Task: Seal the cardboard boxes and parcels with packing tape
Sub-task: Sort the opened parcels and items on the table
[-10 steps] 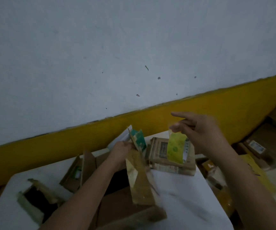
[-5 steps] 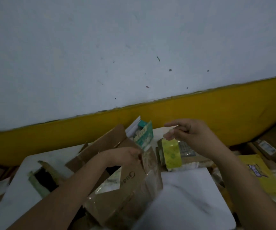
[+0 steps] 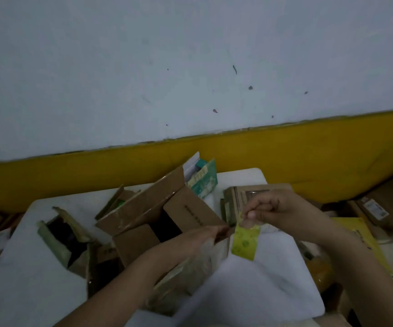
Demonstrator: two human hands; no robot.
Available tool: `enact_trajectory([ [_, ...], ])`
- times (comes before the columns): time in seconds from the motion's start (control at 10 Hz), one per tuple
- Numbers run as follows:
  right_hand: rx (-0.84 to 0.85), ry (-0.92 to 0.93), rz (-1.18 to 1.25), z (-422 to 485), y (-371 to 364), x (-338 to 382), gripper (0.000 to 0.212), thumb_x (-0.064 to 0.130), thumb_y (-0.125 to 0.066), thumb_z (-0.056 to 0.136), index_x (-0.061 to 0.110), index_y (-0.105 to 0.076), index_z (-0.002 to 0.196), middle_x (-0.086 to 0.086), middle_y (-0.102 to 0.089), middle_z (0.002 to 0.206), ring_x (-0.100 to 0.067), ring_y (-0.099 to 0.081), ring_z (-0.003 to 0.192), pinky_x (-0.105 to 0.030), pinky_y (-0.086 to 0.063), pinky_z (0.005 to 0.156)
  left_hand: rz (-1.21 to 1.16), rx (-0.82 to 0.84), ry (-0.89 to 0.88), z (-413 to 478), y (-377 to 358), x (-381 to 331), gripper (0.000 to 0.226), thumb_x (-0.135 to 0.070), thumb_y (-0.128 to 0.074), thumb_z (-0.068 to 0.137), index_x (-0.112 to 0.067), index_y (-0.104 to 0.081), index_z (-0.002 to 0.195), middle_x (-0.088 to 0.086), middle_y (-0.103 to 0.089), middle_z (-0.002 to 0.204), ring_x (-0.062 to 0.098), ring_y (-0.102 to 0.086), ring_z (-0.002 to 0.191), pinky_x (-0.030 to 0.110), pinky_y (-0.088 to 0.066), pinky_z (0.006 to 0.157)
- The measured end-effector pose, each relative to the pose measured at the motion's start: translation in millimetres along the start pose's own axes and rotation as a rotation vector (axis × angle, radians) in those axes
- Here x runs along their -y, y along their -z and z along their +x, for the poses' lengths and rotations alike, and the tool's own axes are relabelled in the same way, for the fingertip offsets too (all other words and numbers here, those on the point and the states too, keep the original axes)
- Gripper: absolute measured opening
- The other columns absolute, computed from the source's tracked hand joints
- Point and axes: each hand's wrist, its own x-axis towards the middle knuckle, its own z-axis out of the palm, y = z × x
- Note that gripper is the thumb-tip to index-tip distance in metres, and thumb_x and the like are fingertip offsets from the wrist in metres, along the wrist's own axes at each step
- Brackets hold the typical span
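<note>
- Right hand is raised, with thumb and forefinger pinching the yellow-green tape strip, which hangs down (just beside the box).
- Left hand has its forearm stretched forward and fingers fairly straight, pressing the near flap of the open cardboard box.

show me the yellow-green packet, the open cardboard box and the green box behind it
yellow-green packet [image 3: 245, 244]: head view, middle of its flat face
open cardboard box [image 3: 190, 210]: head view, its printed inner flap
green box [image 3: 206, 181]: head view, its printed front
</note>
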Motion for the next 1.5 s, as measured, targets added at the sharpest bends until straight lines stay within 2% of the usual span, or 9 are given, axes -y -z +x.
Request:
enact_trajectory([
  [0.1, 0.072, -0.026, -0.016, -9, 3, -4, 0.011, 0.012, -0.065, 0.092, 0.018, -0.074, 0.093, 0.006, -0.077, 0.092, -0.011, -0.072, 0.090, -0.034, -0.057, 0.086, -0.094, 0.085, 0.181, 15, -29, -15, 0.034, -0.050, -0.048, 0.099, -0.039, -0.059, 0.129, -0.022, -0.059, 0.130, -0.005, -0.052, 0.120, 0.015, -0.035, 0.109],
  [0.2, 0.134, -0.040, 0.023, -17, 7, -10, 0.010, 0.012, -0.064, 0.091, 0.016, -0.074, 0.095, 0.005, -0.077, 0.093, -0.013, -0.072, 0.092, -0.033, -0.057, 0.087, 0.185, 0.043, 0.151, 24, -42, 8, 0.061, -0.052, -0.038, 0.102, -0.033, -0.018, 0.157, -0.014, -0.018, 0.159, 0.010, -0.021, 0.146, 0.028, -0.018, 0.120],
  [0.4, 0.282, -0.136, 0.057, -22, 0, -34, 0.009, 0.012, -0.064, 0.092, 0.009, -0.072, 0.096, -0.002, -0.077, 0.094, -0.017, -0.073, 0.092, -0.024, -0.056, 0.080, 0.147, -0.415, 0.178, 36, -62, 32, 0.031, -0.045, -0.062, 0.093, -0.032, -0.054, 0.120, -0.013, -0.058, 0.120, 0.004, -0.056, 0.110, 0.029, -0.049, 0.096],
  [0.6, 0.387, -0.156, 0.025, -19, -4, -43, 0.010, 0.013, -0.064, 0.092, 0.009, -0.072, 0.096, -0.004, -0.077, 0.092, -0.017, -0.073, 0.089, -0.027, -0.057, 0.080, 0.286, -0.252, 0.008, 28, -60, 32, 0.044, -0.042, -0.056, 0.098, -0.033, -0.047, 0.140, -0.019, -0.042, 0.133, -0.005, -0.044, 0.117, 0.016, -0.040, 0.099],
  [0.8, 0.398, -0.190, 0.136, -16, 1, -40, 0.011, 0.004, -0.061, 0.093, -0.001, -0.070, 0.098, -0.009, -0.077, 0.092, -0.019, -0.074, 0.089, -0.022, -0.055, 0.076, 0.262, -0.436, 0.169, 38, -70, 29, 0.034, -0.061, -0.051, 0.093, -0.035, -0.056, 0.115, -0.018, -0.058, 0.113, -0.001, -0.056, 0.102, 0.029, -0.051, 0.089],
  [0.9, 0.407, -0.208, 0.058, -11, 0, -43, 0.010, 0.006, -0.063, 0.093, 0.004, -0.072, 0.097, -0.004, -0.077, 0.093, -0.016, -0.073, 0.091, -0.024, -0.057, 0.081, 0.488, -0.507, 0.184, 50, -77, 30, 0.034, -0.063, -0.055, 0.089, -0.032, -0.050, 0.103, -0.013, -0.058, 0.103, 0.005, -0.057, 0.091, 0.031, -0.051, 0.078],
  [1.1, 0.431, -0.270, -0.086, -10, -5, -64, 0.009, 0.010, -0.068, 0.091, 0.015, -0.075, 0.088, 0.003, -0.077, 0.086, -0.011, -0.073, 0.085, -0.021, -0.056, 0.081, 1.064, -0.316, 0.206, 55, -78, 35, 0.048, -0.050, -0.025, 0.098, -0.026, -0.045, 0.134, 0.005, -0.040, 0.127, 0.022, -0.046, 0.117, 0.032, -0.047, 0.081],
  [1.3, 0.449, -0.363, 0.000, 1, -5, -78, 0.008, 0.003, -0.065, 0.092, 0.003, -0.073, 0.091, -0.006, -0.077, 0.086, -0.015, -0.074, 0.085, -0.017, -0.053, 0.072, 0.773, -0.266, 0.179, 54, -61, 38, 0.036, -0.057, -0.037, 0.100, -0.021, -0.039, 0.101, -0.001, -0.047, 0.107, 0.014, -0.051, 0.090, 0.036, -0.048, 0.078],
  [1.5, 0.511, -0.428, 0.134, 15, -3, -78, 0.008, 0.004, -0.064, 0.093, 0.001, -0.071, 0.094, -0.012, -0.076, 0.090, -0.022, -0.074, 0.092, -0.022, -0.056, 0.077, 0.945, -0.239, 0.058, 54, -63, 34, 0.022, -0.041, -0.042, 0.103, -0.021, -0.049, 0.112, -0.001, -0.042, 0.115, 0.016, -0.047, 0.106, 0.034, -0.051, 0.076],
])
